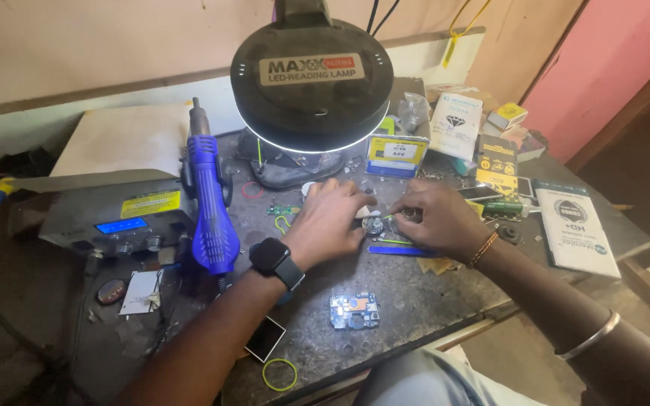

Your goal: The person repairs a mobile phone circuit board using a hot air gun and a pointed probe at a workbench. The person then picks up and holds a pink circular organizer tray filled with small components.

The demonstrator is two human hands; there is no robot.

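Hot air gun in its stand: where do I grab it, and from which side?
Grip the blue hot air gun around its ribbed lower body, the wide end nearest you. It stands nozzle-up on the front of the grey station, so the hot tip points away. Probably best to come in from the right with the left hand, over bare tabletop; the station blocks the other side.

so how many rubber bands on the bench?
3 visible. A yellow-green rubber band lies at the near edge, a red rubber band beside the lamp base, and a green rubber band left of the left hand. Clutter may hide more.
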